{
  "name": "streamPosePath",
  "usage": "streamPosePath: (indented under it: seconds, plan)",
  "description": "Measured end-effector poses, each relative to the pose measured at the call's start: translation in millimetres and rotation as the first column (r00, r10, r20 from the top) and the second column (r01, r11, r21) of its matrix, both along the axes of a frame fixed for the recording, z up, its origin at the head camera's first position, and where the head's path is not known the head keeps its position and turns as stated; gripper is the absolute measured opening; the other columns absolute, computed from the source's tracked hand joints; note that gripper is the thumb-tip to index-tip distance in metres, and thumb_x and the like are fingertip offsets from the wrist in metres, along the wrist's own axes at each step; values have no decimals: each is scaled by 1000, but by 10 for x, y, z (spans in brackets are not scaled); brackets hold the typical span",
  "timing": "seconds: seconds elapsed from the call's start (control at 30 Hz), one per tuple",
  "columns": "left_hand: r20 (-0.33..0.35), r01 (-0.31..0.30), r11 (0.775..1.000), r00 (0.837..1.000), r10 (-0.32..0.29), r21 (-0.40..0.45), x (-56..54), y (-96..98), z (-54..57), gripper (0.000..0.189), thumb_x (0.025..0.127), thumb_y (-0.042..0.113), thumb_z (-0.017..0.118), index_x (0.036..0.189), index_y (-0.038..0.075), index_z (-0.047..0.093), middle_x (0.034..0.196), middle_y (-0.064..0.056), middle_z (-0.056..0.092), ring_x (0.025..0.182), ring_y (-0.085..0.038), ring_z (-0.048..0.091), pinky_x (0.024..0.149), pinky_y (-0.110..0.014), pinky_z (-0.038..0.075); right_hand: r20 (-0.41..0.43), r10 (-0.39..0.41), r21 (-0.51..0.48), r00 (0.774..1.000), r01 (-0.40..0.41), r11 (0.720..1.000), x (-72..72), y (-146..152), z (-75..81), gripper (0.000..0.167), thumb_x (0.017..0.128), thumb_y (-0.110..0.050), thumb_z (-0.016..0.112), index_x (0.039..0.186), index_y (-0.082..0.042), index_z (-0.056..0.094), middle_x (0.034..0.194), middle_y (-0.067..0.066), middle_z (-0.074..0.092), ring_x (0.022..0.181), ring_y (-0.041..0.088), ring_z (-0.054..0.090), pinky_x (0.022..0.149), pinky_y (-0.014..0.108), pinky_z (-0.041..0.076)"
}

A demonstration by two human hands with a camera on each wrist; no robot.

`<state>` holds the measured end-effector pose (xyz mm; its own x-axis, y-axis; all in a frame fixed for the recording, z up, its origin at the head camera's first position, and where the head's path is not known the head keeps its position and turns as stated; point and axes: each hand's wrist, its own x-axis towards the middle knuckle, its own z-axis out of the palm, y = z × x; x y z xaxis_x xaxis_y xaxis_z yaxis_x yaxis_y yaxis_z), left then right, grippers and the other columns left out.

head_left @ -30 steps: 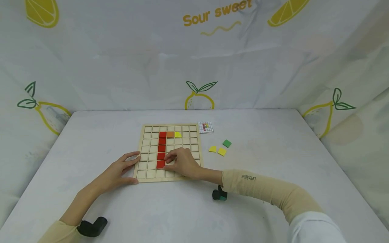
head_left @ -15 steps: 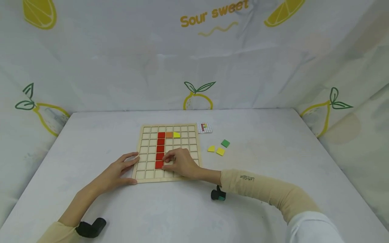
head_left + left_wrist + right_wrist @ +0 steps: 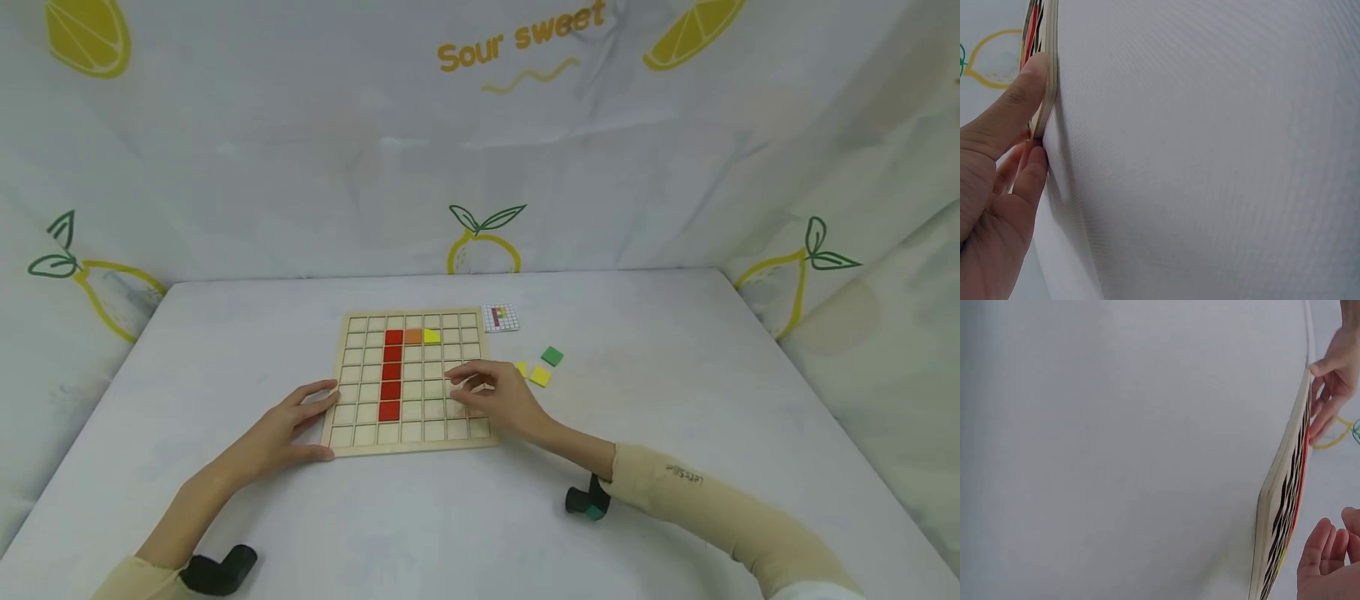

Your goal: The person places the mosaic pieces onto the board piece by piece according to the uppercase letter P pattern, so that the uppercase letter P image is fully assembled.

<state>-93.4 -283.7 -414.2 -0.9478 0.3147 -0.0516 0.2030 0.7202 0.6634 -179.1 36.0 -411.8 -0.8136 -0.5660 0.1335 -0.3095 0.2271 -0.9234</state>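
Note:
A square wooden grid board (image 3: 432, 432) lies on the table. Red tiles (image 3: 391, 371) fill part of one column, with an orange tile (image 3: 413, 336) and a yellow rounded tile (image 3: 432, 336) to the right of the topmost red one. At the board's near left corner my left hand (image 3: 273, 437) rests, fingertips on the left edge and thumb on the front edge; the left wrist view shows the thumb (image 3: 1016, 100) at the rim. Over the board's right side hovers my right hand (image 3: 501, 398), fingers loosely bent with nothing visible between them.
Right of the board lie a green tile (image 3: 552, 356), a yellow square tile (image 3: 540, 376) and another yellow tile (image 3: 522, 367), partly hidden behind the right hand. A small pattern card (image 3: 500, 317) sits by the board's far right corner. A printed curtain (image 3: 315, 167) stands behind the table.
My right hand has left the lowest red tile and moved right across the board. The left hand stays at the board's corner. The head view has shifted slightly.

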Motion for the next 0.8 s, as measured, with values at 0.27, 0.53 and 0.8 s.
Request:
streamPosePath:
  seconds: [0.27,0.53,0.8]
  plan:
    - [-12,7,1000,1000,-7,4,10,-2,4,81,73,16,82,138,-11,43,147,-21,31,132,-44,37,99,-42,44,-24,-138,7,990,139,990,-185,444,73,28,86,-3,71,112,3,67,109,17,67,86,22,61,76,20,56]
    - [-46,9,999,999,-11,-39,36,19,7,82,70,20,84,136,-10,45,146,-20,34,129,-42,42,99,-43,44,-101,-257,69,961,264,962,-393,919,65,31,87,-5,70,116,5,65,105,20,66,88,23,60,78,17,53]
    - [-84,28,999,996,-31,-33,37,-12,-18,83,69,21,85,136,-10,47,145,-20,36,127,-42,44,98,-4,37,-24,-340,119,940,340,933,-520,1245,20,37,88,-5,70,122,3,61,117,23,62,99,30,60,81,11,50]
